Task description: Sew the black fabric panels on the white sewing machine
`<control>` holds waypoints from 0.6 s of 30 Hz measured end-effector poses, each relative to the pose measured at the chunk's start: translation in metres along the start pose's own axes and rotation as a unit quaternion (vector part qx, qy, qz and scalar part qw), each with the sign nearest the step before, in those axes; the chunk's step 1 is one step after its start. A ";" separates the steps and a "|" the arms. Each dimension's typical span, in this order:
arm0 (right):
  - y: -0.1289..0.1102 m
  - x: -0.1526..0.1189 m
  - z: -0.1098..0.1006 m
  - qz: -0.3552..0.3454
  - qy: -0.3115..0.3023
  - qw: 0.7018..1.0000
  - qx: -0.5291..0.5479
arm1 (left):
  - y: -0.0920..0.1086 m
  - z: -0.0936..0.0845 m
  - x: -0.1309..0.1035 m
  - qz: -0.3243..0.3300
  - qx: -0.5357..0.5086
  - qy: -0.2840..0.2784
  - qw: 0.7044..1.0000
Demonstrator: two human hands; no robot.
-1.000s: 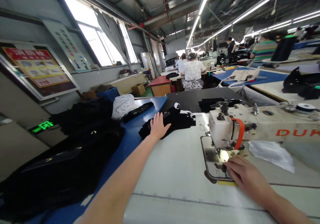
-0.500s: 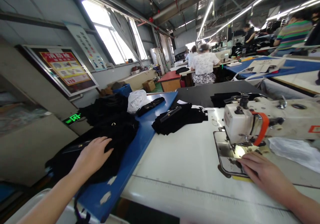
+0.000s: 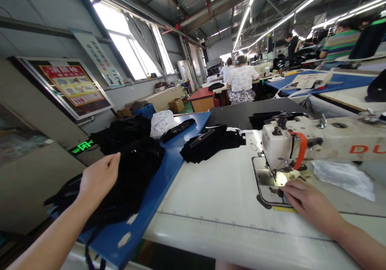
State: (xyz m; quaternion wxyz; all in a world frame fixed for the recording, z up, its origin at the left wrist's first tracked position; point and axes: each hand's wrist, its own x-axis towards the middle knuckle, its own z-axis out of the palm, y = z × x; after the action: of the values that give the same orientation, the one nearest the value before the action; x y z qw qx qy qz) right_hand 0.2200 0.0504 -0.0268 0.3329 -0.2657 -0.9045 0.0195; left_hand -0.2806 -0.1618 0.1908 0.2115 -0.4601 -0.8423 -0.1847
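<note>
My left hand [image 3: 100, 175] is closed over the pile of black fabric pieces [image 3: 137, 181] on the blue board, its fingers curled on the black cloth; the fingertips are hidden. Gold-coloured metal fittings show on the pile. At the sewing machine [image 3: 279, 147], my right hand [image 3: 304, 195] rests by the lit needle area, thumb and fingers pinched together above the metal needle plate [image 3: 263, 177]. Whatever lies between those fingers is too small or hidden to make out. Another stack of black pieces [image 3: 211, 145] lies left of the machine head.
The blue board [image 3: 171, 177] adjoins the white machine table [image 3: 208, 189], which has a ruler along its front. A white plastic bag [image 3: 163, 123] stands behind the pile. A clear plastic sheet [image 3: 342, 177] lies under the machine arm. Other people sit and stand further back.
My left hand has drawn back slightly to the left, and its outstretched fingers have curled closed. My right hand stays at the needle plate. The view has turned a little to the right.
</note>
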 end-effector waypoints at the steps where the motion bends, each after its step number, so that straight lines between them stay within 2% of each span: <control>1: 0.000 0.000 0.000 0.003 -0.006 1.000 0.003 | 0.017 -0.001 -0.005 -0.003 0.047 0.017 0.999; 2: -0.001 0.000 0.000 0.007 -0.013 1.000 0.005 | 0.036 0.000 -0.012 0.023 0.077 0.024 0.996; 4: -0.002 0.002 -0.001 0.013 -0.021 1.000 0.008 | 0.073 0.012 -0.027 0.117 0.093 0.000 0.989; 6: -0.005 0.003 -0.003 0.019 -0.019 1.000 0.010 | 0.106 0.036 -0.045 0.200 0.079 -0.046 0.975; 8: -0.006 0.005 -0.005 0.023 -0.013 1.000 0.009 | 0.135 0.067 -0.065 0.248 0.055 -0.109 0.961; 11: -0.007 0.006 -0.006 0.025 -0.013 1.000 0.005 | 0.174 0.111 -0.101 0.275 -0.001 -0.182 0.944; 13: -0.007 0.006 -0.006 0.024 -0.019 1.000 0.002 | 0.197 0.130 -0.124 0.290 -0.050 -0.188 0.937; 15: -0.008 0.007 -0.006 0.025 -0.024 0.999 0.001 | 0.218 0.139 -0.142 0.299 -0.090 -0.182 0.932; 18: -0.008 0.009 -0.007 0.026 -0.027 0.999 -0.002 | 0.239 0.137 -0.155 0.285 -0.145 -0.194 0.927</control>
State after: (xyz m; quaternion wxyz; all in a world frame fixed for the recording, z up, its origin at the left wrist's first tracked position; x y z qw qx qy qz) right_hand 0.2153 0.0467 -0.0141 0.3071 -0.2894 -0.9060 0.0339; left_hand -0.0271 -0.0791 0.0221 0.0191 -0.7332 -0.6644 -0.1436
